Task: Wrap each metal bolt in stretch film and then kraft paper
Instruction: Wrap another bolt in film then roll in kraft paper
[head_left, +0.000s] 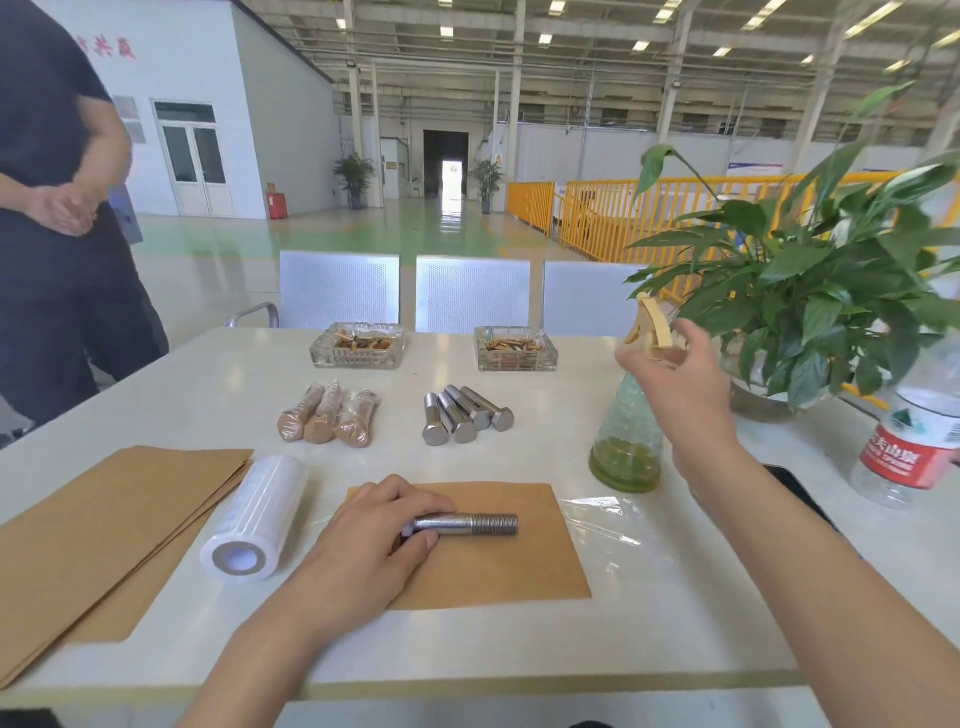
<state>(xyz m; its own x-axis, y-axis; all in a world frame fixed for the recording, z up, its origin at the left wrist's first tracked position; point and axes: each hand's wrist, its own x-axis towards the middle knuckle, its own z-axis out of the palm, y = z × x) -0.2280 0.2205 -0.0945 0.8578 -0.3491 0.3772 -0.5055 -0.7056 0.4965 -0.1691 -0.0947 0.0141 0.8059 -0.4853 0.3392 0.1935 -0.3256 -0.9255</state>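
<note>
Bolt (467, 524) lies flat on a kraft sheet (498, 561), long axis left-right, threaded end pointing right, hex head under the left hand (374, 535), whose curled fingers grip the head end. Steel shank is smooth and shiny, threads dull. Clear film (597, 514) sits wrinkled under the sheet's right edge. Right hand (675, 384) is raised at the spray bottle (631, 431) trigger, fingers loosely spread, touching it, not clamped.

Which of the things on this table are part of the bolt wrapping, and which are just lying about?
For the job: bolt held by the left hand, kraft sheet under it, stretch film roll, loose film piece, kraft paper stack, four bare bolts, three wrapped bolts.

Lying about: two glass ashtrays, potted plant, water bottle. The right hand is at the spray bottle; its part is unclear.
</note>
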